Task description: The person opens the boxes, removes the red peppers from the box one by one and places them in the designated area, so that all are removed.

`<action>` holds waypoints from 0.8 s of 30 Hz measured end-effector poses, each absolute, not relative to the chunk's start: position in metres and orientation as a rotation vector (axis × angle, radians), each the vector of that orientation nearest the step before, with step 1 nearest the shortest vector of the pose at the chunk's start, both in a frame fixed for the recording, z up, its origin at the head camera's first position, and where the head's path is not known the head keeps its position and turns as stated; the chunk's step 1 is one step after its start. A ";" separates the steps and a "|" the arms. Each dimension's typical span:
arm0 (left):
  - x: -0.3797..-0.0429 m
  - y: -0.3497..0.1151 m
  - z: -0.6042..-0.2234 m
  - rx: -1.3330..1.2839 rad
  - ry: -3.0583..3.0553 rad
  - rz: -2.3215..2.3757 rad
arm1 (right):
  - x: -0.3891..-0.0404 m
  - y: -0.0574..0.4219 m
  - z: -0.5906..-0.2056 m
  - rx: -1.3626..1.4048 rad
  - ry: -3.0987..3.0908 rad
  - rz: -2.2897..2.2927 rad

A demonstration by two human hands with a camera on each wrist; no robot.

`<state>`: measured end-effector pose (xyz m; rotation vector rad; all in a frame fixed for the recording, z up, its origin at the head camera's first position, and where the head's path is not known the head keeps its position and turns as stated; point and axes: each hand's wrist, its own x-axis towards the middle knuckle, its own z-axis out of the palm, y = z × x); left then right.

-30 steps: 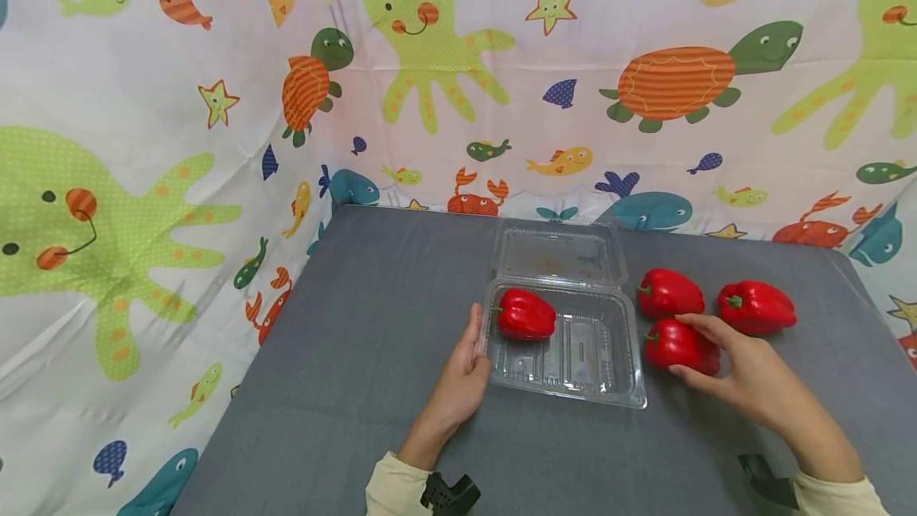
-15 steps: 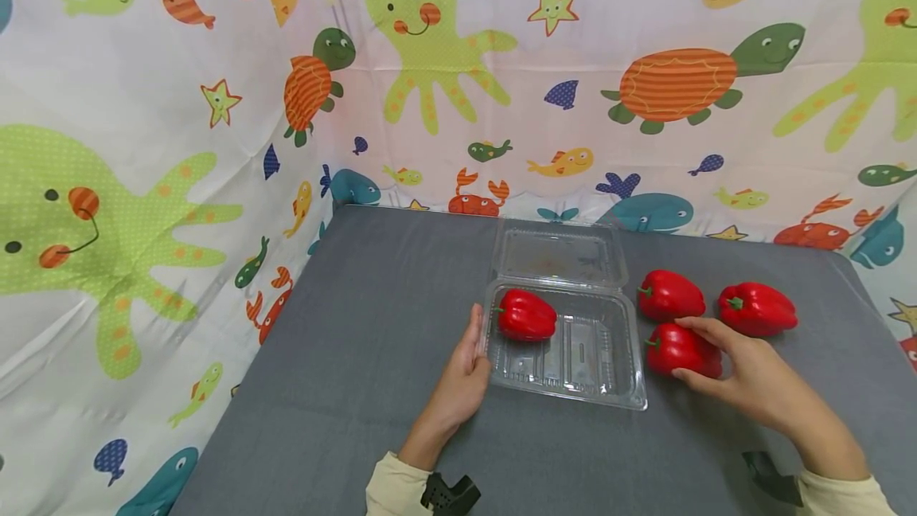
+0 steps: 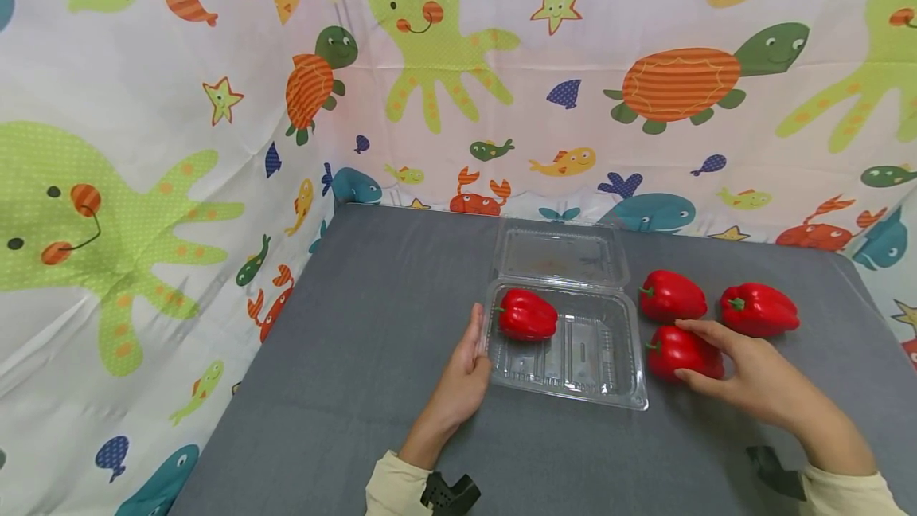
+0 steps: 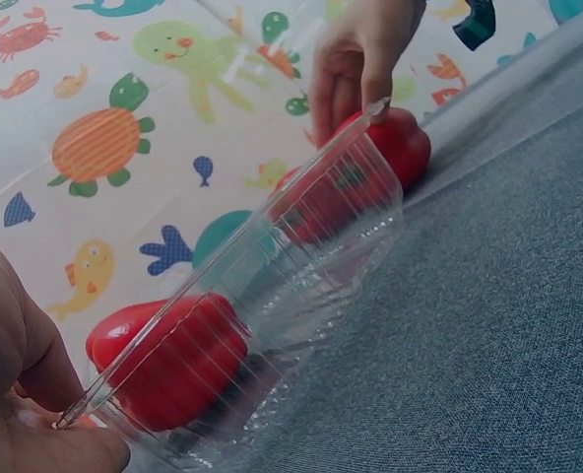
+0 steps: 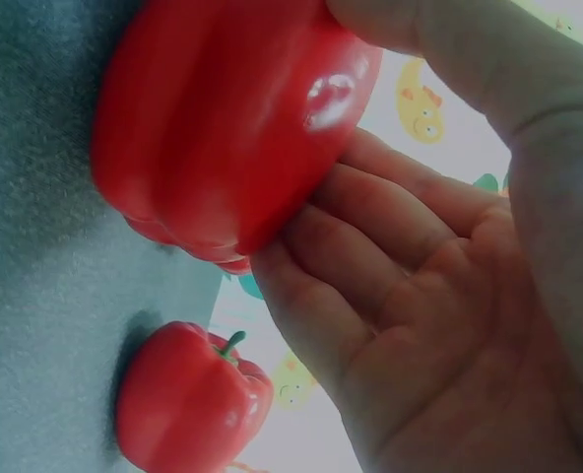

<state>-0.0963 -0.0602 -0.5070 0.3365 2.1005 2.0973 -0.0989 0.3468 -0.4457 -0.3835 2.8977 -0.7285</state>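
A clear plastic clamshell container (image 3: 602,349) lies with its lid (image 3: 559,253) folded back. One red bell pepper (image 3: 528,314) sits in the left part of its base. My left hand (image 3: 458,385) holds the base's left rim; in the left wrist view, thumb and fingers pinch that rim (image 4: 85,402). To the right of the container, my right hand (image 3: 759,379) grips another red bell pepper (image 3: 677,353), thumb on the near side and fingers on the far side. The right wrist view shows this pepper (image 5: 213,128) large, close over the grey cloth.
Two more red bell peppers, one just behind the held one (image 3: 672,295) and one farther right (image 3: 759,309), lie on the grey tablecloth (image 3: 358,341). A curtain (image 3: 458,102) printed with sea animals hangs along the back and left edges of the table.
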 end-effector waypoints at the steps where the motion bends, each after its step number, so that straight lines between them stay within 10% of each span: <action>1: -0.096 -0.060 -0.507 0.338 2.097 2.099 | -0.099 0.347 -0.445 -0.388 2.894 -0.721; 24: -0.095 -0.061 -0.506 0.363 2.091 2.100 | -0.096 0.344 -0.439 -0.376 2.898 -0.646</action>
